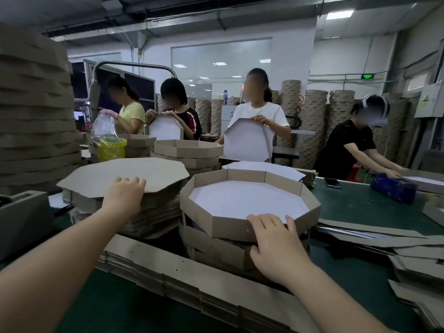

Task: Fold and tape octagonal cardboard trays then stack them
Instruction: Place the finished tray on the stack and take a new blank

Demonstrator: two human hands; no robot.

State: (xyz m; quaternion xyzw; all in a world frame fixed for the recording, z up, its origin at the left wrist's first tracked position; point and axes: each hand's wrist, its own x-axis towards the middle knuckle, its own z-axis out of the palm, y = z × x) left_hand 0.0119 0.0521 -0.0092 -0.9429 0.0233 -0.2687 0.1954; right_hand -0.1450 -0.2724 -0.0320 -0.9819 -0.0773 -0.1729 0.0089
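- Gripping the near wall of the folded tray (230, 228), the right hand (276, 241) hooks its fingers over the rim toward the white floor. Its thumb presses low on the outer side.
- Folded tray: octagonal, with upright brown walls and a white inside. It sits uppermost on a short stack of folded trays (216, 248) near the middle of the green surface (360, 207).
- Left hand (125, 195): bent fingers lie on the near edge of the top sheet (125, 174), a flat brown octagon. The thumb is hidden, so whether the hand pinches the sheet or merely rests on it cannot be told.
- Top sheet: crowns a pile of flat blanks (156, 212), which stands just beside the stack of folded trays, on its left.
- Long cardboard strips (192, 275): bundled, lying along the near edge of the surface in front of both piles. Further loose strips (360, 235) spread toward the right edge.
- Far side of the surface: more folded trays (187, 150), stacked, and a yellow tub (111, 147) wrapped in clear film.
- Right portion of the surface: a dark phone (332, 182) lying flat, and a blue packet (394, 189) beside another person's hand.
- Left edge: a tall column of trays (36, 116) rises past the top of the view.
- Background: four other persons stand across the surface, and two of them hold white-faced octagonal sheets upright.
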